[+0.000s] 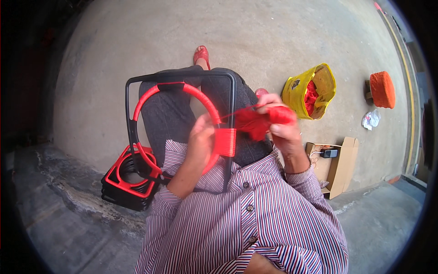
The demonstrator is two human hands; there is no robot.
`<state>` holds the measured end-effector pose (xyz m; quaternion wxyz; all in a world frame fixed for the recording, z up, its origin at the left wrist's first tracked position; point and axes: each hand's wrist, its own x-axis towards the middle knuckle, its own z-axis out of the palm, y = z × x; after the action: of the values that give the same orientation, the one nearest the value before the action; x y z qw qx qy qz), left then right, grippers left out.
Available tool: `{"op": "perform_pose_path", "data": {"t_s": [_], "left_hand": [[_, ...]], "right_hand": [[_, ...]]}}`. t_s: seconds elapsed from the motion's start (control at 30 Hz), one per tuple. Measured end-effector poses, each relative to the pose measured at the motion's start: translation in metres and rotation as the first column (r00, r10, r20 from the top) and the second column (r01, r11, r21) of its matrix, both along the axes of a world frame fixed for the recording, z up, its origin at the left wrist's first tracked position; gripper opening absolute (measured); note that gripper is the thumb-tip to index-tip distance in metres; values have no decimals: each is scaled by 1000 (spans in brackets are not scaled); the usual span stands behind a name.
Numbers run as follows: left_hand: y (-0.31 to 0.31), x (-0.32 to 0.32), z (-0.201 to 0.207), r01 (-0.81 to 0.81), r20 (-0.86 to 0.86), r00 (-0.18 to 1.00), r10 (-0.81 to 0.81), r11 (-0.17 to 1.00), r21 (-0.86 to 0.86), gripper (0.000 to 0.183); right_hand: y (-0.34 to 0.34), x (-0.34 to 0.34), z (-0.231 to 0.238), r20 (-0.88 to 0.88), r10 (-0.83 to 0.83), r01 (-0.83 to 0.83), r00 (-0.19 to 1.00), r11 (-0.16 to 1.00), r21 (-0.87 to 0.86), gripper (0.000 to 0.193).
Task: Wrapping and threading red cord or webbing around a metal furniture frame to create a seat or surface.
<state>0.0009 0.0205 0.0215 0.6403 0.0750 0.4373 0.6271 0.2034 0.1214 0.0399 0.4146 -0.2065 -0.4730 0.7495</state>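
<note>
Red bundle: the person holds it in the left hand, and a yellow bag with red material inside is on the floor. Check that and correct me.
Wrong hand: the head view shows the red bundle in the right hand. The yellow bag with red material inside is on the floor.

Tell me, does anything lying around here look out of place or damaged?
A crumpled whitish scrap on the floor, beside the orange object, looks like stray litter, lying outside the yellow bag and cardboard box. A rough, discoloured strip at left looks worn.
</note>
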Motion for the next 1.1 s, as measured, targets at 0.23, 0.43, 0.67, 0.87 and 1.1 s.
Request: {"op": "perform_pose_path", "data": {"t_s": [0.23, 0.43, 0.67, 0.87, 1.1], "left_hand": [[-3, -2, -1, -37, 10, 999, 36, 999, 15, 35], [-9, -5, -7, 10, 5, 1000, -10, 993, 119, 25], [-12, -1, 1, 58, -128, 990, -60, 998, -16, 19], [-17, -4, -22, 39, -155, 987, -38, 999, 6, 16], [-8, 17, 1, 118, -718, 696, -25, 990, 80, 56]], "right_hand": [[42, 78, 38, -537, -127, 108, 834, 992, -66, 22], [34, 57, 23, 266, -448, 485, 854, 869, -96, 22], [-10, -18, 4, 405, 158, -84, 901, 977, -196, 19], [-6, -2, 34, 182, 88, -15, 979, 929, -369, 16], [-43, -26, 68, 55, 479, -425, 876, 822, -378, 16]]}}
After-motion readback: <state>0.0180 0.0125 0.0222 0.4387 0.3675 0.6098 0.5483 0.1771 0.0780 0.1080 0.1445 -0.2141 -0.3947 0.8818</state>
